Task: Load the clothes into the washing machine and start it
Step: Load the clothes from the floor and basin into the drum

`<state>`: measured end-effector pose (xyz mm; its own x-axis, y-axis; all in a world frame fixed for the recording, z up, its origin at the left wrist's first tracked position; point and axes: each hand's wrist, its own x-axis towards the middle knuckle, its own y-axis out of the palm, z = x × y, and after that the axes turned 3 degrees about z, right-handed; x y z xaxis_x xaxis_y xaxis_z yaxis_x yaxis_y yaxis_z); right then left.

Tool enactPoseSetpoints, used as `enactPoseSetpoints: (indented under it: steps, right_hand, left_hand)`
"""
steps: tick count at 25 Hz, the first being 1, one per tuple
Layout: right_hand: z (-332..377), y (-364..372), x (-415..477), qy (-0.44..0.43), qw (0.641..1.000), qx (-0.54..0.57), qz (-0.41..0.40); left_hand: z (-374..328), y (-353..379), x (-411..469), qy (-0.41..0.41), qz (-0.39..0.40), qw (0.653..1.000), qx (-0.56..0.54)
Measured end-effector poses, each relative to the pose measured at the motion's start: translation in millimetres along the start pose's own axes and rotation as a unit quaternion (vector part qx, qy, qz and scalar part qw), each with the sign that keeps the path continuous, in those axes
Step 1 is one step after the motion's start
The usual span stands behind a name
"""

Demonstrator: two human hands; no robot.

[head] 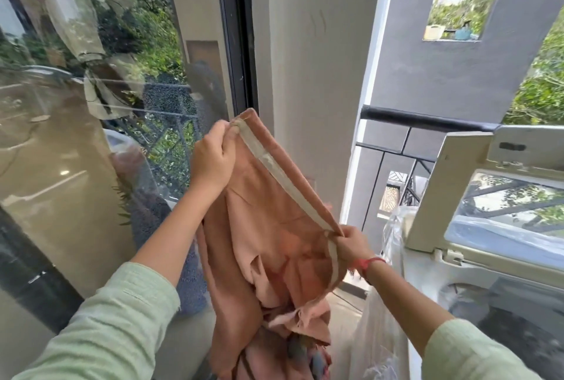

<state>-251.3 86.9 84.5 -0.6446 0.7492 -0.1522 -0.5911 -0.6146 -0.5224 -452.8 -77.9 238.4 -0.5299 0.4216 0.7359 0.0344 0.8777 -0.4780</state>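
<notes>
Gripped by its pale waistband: a salmon-pink cloth garment [262, 227], held up at centre.
Left hand [213, 163] clutches the band's top at 11 o'clock, right hand [354, 245] its low end at 4 o'clock; the white top-loading washing machine [476, 260] stands open-lidded at 3 o'clock.

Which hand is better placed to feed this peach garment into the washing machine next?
Probably the right. The right hand pinches one end of the garment just beside the washing machine, whose lid stands open. The left hand holds the other end higher, by the glass door, farther away.
</notes>
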Motion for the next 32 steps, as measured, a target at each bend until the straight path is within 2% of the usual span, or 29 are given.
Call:
enactPoseSetpoints:
  steps: [2,3,6,8,9,10,11,12,15,16,19,21,23,25,27,29,30,31,32]
  right_hand:
    - [38,-24,3,-0.027,0.992,0.119,-0.017]
    - [66,-37,2,-0.063,0.984,0.165,-0.032]
    - [151,-62,-16,-0.205,0.948,0.238,-0.059]
    - [187,-55,-31,-0.264,0.938,0.224,-0.029]
    - [196,-48,-34,-0.273,0.942,0.195,-0.03]
    - [200,-42,-33,-0.276,0.948,0.145,-0.055]
    - [200,-37,-32,-0.276,0.953,0.088,-0.092]
    - [199,-34,-31,-0.275,0.952,0.042,-0.126]
    - [192,-33,-29,-0.269,0.95,-0.006,-0.161]
    - [190,-36,-27,-0.264,0.951,-0.005,-0.158]
    - [173,-50,-15,-0.249,0.962,0.048,-0.095]
    - [150,-50,-13,-0.224,0.973,0.043,-0.021]
    - [108,-29,-13,-0.17,0.983,-0.045,0.046]
    - [64,-1,-15,-0.109,0.986,-0.117,0.053]
    - [47,-1,-18,-0.074,0.991,-0.095,0.055]
    - [67,-40,-16,-0.09,0.99,-0.096,0.048]
    - [88,-66,-19,-0.106,0.993,-0.047,0.034]
    - [112,-92,-25,-0.135,0.99,0.047,0.013]
    - [137,-114,-31,-0.177,0.971,0.158,-0.008]
  left_hand:
    - [23,-16,4,-0.067,0.044,0.997,-0.012]
    - [28,-24,5,-0.099,0.087,0.989,-0.068]
    - [17,-17,-11,-0.141,0.202,0.923,-0.296]
    - [4,15,-29,-0.167,0.174,0.882,-0.405]
    - [-5,26,-38,-0.19,0.157,0.85,-0.466]
    - [-14,35,-45,-0.204,0.155,0.808,-0.531]
    - [-21,40,-51,-0.212,0.157,0.78,-0.568]
    - [-28,44,-55,-0.199,0.156,0.781,-0.571]
    - [-49,48,-56,-0.119,0.131,0.872,-0.457]
    - [-51,52,-53,-0.126,0.108,0.885,-0.436]
    - [-39,55,-42,-0.182,0.026,0.88,-0.437]
    - [-29,48,-30,-0.186,-0.004,0.889,-0.418]
    - [-27,37,-15,-0.165,-0.014,0.901,-0.401]
    - [-21,29,-1,-0.143,-0.017,0.919,-0.367]
    - [-13,19,7,-0.137,-0.018,0.937,-0.32]
    - [0,7,15,-0.148,-0.038,0.942,-0.297]
    - [2,1,17,-0.153,-0.064,0.94,-0.3]
    - [3,-3,20,-0.157,-0.092,0.935,-0.305]
    - [1,-5,22,-0.155,-0.115,0.929,-0.316]
